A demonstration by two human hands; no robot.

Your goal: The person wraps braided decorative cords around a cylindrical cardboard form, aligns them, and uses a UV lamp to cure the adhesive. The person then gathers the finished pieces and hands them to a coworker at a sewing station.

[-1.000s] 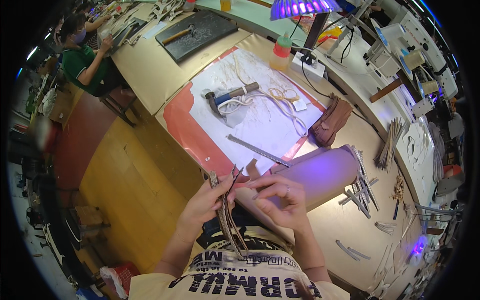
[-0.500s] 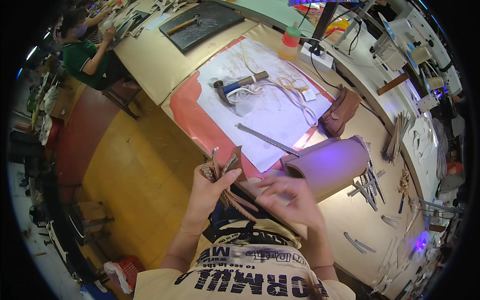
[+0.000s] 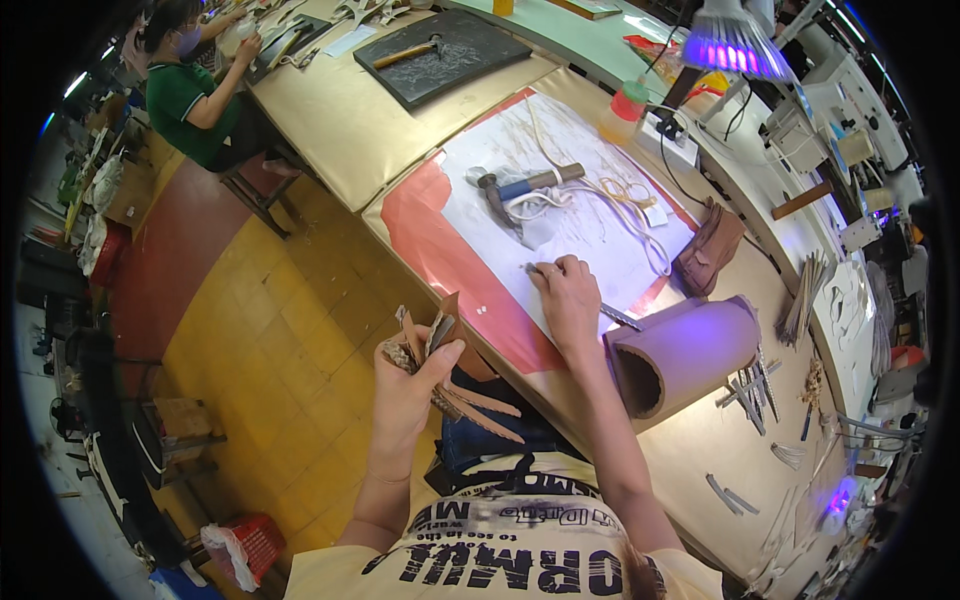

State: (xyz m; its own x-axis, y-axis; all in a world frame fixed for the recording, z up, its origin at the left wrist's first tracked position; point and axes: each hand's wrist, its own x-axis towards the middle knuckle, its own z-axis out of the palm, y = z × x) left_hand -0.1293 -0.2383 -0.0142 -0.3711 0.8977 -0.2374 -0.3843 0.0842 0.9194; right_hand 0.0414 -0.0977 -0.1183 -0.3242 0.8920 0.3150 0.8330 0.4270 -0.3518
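Note:
In my left hand (image 3: pixel 405 395) is a bundle of brown leather strips (image 3: pixel 482 408), pinched between thumb and fingers, with ends sticking out above and below. My right hand (image 3: pixel 570 305) reaches over the white paper sheet (image 3: pixel 510 245), fingers bent down and closed on a thin grey braided strip (image 3: pixel 622 318). That strip lies on the sheet, one tip showing past my fingertips, the middle hidden by my hand. Beyond it lies a hammer (image 3: pixel 530 187) with a blue band on its handle, beside pale cords (image 3: pixel 640 235). A curved brown leather-like roll (image 3: pixel 690 345) stands right of my forearm.
A glowing lamp (image 3: pixel 735 45) hangs at the upper right, near a bottle (image 3: pixel 625 110) and a white power strip (image 3: pixel 670 140). Grey strips (image 3: pixel 745 390) lie at the right. Another hammer (image 3: pixel 405 52) rests on a black board (image 3: pixel 470 70). A person in green (image 3: pixel 190 110) sits far left.
My right hand has moved forward from near the bundle onto the grey strip. My left hand keeps the leather bundle. The view has shifted, and the lamp shows more fully.

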